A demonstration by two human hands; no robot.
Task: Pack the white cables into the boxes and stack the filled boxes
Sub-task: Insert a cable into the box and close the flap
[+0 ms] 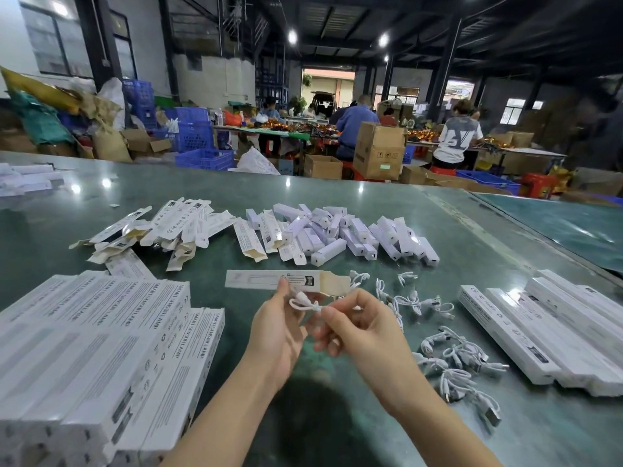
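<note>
My left hand (279,328) holds a long white box (256,279) level above the green table, its brown open flap end (337,284) pointing right. My right hand (357,326) pinches a coiled white cable (305,304) just below that open end. Several loose white cables (451,352) lie scattered on the table to the right. A large stack of filled white boxes (91,338) lies at the near left.
Empty flat boxes (161,230) and small white inner cartons (344,235) lie in heaps mid-table. More long white boxes (553,328) lie at the right. The green table (337,426) reaches back toward people working at other benches among cardboard cartons (379,151) and blue crates.
</note>
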